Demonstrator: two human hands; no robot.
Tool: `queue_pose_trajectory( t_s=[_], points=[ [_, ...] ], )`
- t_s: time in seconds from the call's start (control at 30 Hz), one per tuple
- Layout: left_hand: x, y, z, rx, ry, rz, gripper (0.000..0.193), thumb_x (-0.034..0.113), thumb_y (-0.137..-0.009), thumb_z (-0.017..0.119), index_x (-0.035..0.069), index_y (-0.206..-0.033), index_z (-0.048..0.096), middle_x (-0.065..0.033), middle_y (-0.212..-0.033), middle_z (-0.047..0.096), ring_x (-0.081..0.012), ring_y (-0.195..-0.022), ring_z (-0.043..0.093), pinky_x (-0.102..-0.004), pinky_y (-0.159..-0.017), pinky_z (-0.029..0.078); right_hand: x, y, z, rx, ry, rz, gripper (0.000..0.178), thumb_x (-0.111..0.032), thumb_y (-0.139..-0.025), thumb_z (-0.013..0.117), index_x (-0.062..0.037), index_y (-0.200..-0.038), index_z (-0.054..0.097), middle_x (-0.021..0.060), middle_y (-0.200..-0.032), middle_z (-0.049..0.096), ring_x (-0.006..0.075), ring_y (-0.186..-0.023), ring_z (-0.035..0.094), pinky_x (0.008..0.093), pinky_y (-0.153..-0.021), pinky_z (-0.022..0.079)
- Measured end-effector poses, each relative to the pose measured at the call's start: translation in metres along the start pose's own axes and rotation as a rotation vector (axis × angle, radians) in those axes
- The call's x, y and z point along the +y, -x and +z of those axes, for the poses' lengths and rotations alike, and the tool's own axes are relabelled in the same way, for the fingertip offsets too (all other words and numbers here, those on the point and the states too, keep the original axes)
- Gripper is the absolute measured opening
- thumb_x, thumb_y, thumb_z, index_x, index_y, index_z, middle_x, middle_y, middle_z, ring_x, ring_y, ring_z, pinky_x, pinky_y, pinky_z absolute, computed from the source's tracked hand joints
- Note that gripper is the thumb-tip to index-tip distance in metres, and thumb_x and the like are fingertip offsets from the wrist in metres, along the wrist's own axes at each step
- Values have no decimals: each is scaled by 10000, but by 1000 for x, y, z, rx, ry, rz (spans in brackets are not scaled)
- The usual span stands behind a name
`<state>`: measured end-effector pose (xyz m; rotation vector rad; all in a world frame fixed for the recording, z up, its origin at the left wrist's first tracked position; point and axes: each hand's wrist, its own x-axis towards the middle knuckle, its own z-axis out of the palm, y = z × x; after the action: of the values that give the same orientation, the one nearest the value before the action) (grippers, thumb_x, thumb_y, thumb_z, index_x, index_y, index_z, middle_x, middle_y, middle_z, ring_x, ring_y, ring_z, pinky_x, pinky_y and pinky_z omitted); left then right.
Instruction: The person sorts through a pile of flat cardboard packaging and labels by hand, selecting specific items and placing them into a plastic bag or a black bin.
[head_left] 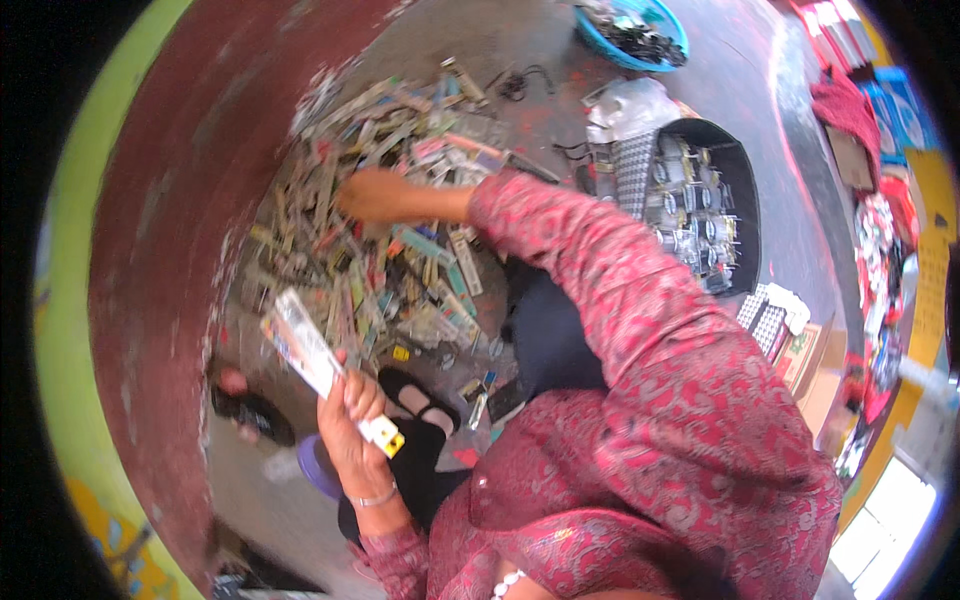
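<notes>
My left hand [352, 408] is closed round a long, narrow white and clear package [310, 345] with a yellow end. It is held upright at a tilt above my lap, and I cannot make out whether it is one piece or several together. Farther off, my right hand [378, 197] reaches down onto a wide heap of narrow, flat packages [345, 290] on the floor. Its fingers curl downward and are partly hidden and blurred, so what they touch is unclear. A turquoise strip-shaped package [425, 245] lies in the heap just nearer than this hand.
A dark red wall [150, 250] rises left of the heap. At the right stands a black rounded case [745, 210] with rows of clear packaged items. A blue basket [640, 62] of dark things is at the far side. A cardboard box [815, 385] sits at the right.
</notes>
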<state>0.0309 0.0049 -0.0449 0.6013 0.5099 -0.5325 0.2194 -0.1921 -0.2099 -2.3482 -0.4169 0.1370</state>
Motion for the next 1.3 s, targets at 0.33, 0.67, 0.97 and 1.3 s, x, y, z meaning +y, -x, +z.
queue_pose_trajectory(
  t_s=[0.33, 0.67, 0.97, 1.3],
  points=[
    [-22, -42, 16, 124, -135, -155, 254, 96, -864, 484, -5, -1095, 461, 7, -591, 350, -41, -433, 285, -180, -388, 231, 92, 40, 52, -73, 771, -405, 123, -179, -748, 558, -124, -780, 663, 80, -785, 630, 244, -801, 601, 617, -683, 388],
    [-40, -59, 21, 185, -227, -190, 260, 84, -853, 484, -14, -1093, 465, 12, -578, 335, -41, -434, 272, -186, -401, 233, 176, 67, -71, 248, 344, 606, 120, -174, -690, 574, -108, -765, 641, 99, -778, 637, 269, -683, 631, 400, -550, 484],
    [-35, -66, -10, 282, -307, -143, 277, 92, -848, 506, -9, -1103, 473, 1, -617, 364, -53, -464, 305, -183, -410, 257, 377, 212, -171, 1033, 405, 1461, 271, -114, -725, 550, 28, -955, 569, 202, -934, 605, 366, -888, 594, 431, -776, 482],
    [-32, -72, -36, 412, -323, -126, 262, 90, -839, 523, -9, -1080, 505, -13, -644, 378, -60, -478, 311, -185, -407, 273, 381, 239, -167, 454, 338, 1470, 250, -137, -759, 526, -55, -966, 639, 173, -1026, 607, 321, -967, 586, 415, -783, 470]
  ],
)
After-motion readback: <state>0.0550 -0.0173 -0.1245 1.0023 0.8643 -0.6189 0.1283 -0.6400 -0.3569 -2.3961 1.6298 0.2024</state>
